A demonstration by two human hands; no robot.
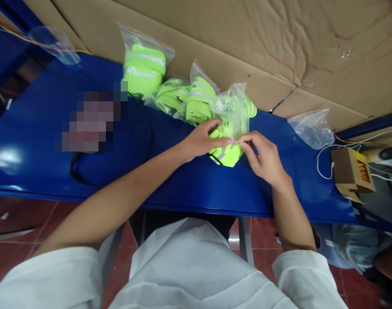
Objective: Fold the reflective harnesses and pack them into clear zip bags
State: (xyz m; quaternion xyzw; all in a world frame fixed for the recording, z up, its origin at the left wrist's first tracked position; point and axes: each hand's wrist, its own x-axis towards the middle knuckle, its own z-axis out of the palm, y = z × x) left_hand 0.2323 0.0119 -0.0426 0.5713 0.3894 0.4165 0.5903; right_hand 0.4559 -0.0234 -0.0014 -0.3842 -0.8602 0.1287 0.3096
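In front of me on the blue table lies a bundle of neon yellow-green reflective strap (228,154) with grey stripes and a black piece at its edge. A clear plastic bag (239,118) is around or against it; I cannot tell which. My left hand (202,141) rests over the bundle's left side, thumb stretched toward the middle and fingers curled around the bag's edge. From the right, my right hand (262,156) pinches a thin reddish edge, seemingly the bag's zip strip, close to my left thumb.
Clear bags of the same neon strap (144,71) stand along the cardboard wall (199,43). To the right are a flat plastic bag (313,128), a white cable (318,161) and a small cardboard box (352,169). A clear cup (56,45) and a pixelated patch are at left.
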